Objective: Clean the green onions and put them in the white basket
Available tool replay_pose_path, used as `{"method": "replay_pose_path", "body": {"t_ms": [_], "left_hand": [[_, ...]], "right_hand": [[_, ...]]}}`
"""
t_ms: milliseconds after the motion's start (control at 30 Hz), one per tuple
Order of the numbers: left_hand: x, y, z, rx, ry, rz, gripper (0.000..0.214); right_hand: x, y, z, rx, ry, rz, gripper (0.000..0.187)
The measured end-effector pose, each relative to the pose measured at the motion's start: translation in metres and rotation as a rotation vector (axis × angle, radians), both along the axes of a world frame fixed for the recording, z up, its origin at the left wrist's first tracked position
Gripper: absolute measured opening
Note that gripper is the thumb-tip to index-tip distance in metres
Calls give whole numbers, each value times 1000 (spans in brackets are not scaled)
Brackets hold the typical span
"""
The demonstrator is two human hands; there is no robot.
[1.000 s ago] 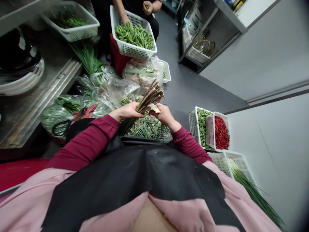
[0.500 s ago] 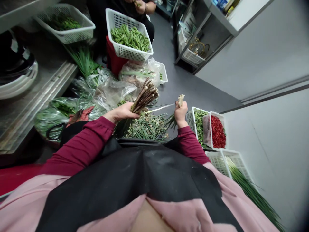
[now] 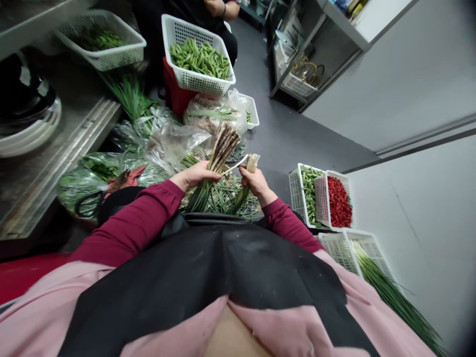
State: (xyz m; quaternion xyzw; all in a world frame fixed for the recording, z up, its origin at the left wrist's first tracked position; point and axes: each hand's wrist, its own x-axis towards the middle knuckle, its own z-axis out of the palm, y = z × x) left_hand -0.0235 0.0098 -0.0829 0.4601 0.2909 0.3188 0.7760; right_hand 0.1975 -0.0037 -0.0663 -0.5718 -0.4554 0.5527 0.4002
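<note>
My left hand (image 3: 197, 174) is closed round a bundle of green onions (image 3: 220, 151), its brown root ends pointing up and away. My right hand (image 3: 253, 180) is closed on a single green onion stalk (image 3: 249, 169), held upright just right of the bundle, with a thin pale strip running between the two. Below both hands lies a heap of green trimmings (image 3: 226, 197). A black apron (image 3: 208, 267) covers my lap.
Clear plastic bags of greens (image 3: 174, 139) lie ahead on the floor. Another person's white basket of green pods (image 3: 199, 57) stands beyond. White baskets of green pods (image 3: 308, 191), red chillies (image 3: 337, 201) and cleaned green onions (image 3: 375, 275) stand at right. A steel counter (image 3: 48, 148) runs along the left.
My right hand pulled one stalk out to the right, away from the bundle, then brought it back close beside the bundle. The left hand tilted the bundle more upright.
</note>
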Motion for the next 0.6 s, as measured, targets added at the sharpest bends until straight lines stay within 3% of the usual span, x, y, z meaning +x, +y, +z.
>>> {"method": "replay_pose_path", "body": {"t_ms": [133, 267, 467, 533, 600], "left_hand": [[7, 1, -3, -45, -47, -22, 28], [7, 3, -4, -88, -55, -6, 28], [1, 7, -9, -238, -102, 21, 29], [2, 9, -11, -280, -122, 35, 26], [5, 9, -12, -302, -130, 63, 25]], "right_hand": [[-22, 3, 15, -70, 224, 2, 45], [-22, 5, 16, -99, 245, 5, 46], [8, 20, 28, 282, 13, -234, 28], [9, 19, 33, 328, -48, -160, 27], [-2, 13, 29, 274, -139, 8, 28]]}}
